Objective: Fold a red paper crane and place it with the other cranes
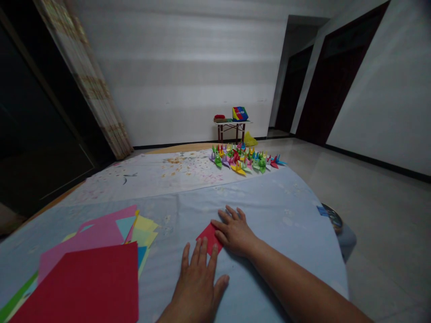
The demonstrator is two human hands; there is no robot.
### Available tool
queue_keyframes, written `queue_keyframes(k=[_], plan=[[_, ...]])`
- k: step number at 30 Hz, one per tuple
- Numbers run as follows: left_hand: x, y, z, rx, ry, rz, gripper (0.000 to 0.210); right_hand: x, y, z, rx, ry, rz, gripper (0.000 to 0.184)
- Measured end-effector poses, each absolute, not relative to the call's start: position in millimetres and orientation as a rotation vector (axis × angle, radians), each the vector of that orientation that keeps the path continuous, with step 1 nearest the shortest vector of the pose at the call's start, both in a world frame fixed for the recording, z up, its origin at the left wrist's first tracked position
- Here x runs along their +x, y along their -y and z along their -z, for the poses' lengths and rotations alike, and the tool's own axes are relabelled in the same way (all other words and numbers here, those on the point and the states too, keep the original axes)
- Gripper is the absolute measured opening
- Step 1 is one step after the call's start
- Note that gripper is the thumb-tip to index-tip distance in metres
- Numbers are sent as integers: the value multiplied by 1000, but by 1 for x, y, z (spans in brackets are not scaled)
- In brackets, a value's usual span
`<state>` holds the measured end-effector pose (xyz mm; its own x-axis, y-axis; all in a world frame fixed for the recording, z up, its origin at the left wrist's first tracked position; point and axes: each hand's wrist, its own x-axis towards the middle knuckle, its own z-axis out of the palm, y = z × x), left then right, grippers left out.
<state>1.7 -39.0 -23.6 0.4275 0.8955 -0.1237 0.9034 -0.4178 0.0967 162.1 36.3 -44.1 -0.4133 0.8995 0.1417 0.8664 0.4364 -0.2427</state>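
Observation:
A small folded piece of red paper (209, 234) lies flat on the cloth-covered table (269, 215) in front of me. My left hand (198, 273) rests with fingers spread, its fingertips on the paper's near edge. From the right, my right hand (235, 231) lies over the paper's right side, fingers apart and stretched out, covering part of it. Neither hand grips the paper. At my left is a pile of coloured sheets, with a large red sheet (90, 282) on top and a pink sheet (84, 242) behind it.
Many-coloured folded paper cranes (239, 157) stand grouped at the table's far right. Beyond them, a small side table (232, 123) against the wall holds a colourful box (239, 113). Beside the table's right edge is a stool (345, 240) with a round container on it.

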Motion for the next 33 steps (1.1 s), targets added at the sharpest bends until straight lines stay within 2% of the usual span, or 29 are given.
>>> queue_keyframes(k=[8, 13, 24, 33], plan=[[-1, 36, 20, 2546, -1633, -56, 49, 169, -43, 49, -1478, 2279, -207, 38], [-10, 28, 17, 2508, -1581, -262, 37, 179, -42, 34, -1234, 2322, -421, 31], [-34, 11, -3, 2371, -1656, -284, 35, 184, -49, 16, -1184, 2603, -664, 49], [-18, -5, 3, 2394, -1649, -414, 30, 182, -56, 19, -1147, 2566, -606, 40]])
